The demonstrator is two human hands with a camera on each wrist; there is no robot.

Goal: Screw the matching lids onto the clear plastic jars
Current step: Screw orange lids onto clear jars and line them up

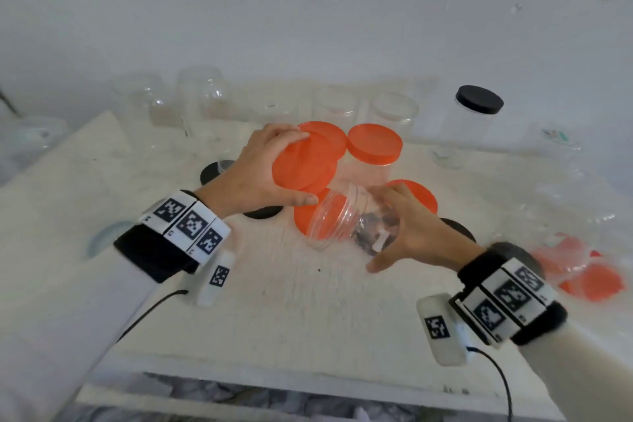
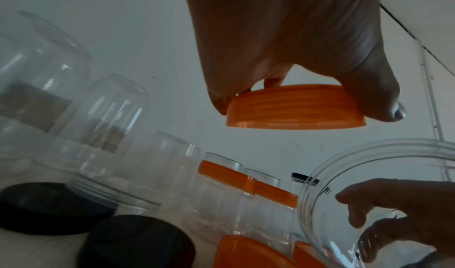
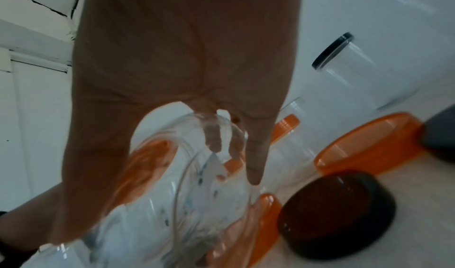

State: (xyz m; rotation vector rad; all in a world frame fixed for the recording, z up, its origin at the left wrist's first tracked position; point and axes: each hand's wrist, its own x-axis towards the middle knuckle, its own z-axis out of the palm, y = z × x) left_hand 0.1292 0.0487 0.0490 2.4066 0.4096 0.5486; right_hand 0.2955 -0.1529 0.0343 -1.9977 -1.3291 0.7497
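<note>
My left hand (image 1: 263,178) grips an orange lid (image 1: 303,163) by its rim, lifted above the table; in the left wrist view the orange lid (image 2: 295,108) sits between fingers and thumb, open side down. My right hand (image 1: 407,226) holds a clear plastic jar (image 1: 346,219) tilted, its open mouth turned toward the lid, just below and right of it. In the right wrist view fingers wrap the clear jar (image 3: 187,194). The jar's threaded rim (image 2: 357,174) is apart from the lid.
A capped jar with an orange lid (image 1: 374,144) stands behind. Loose orange lids (image 1: 416,193) and black lids (image 1: 214,171) lie on the white table (image 1: 274,301). Clear open jars (image 1: 394,113) line the back, one with a black lid (image 1: 479,99). More orange lids (image 1: 592,281) lie at right.
</note>
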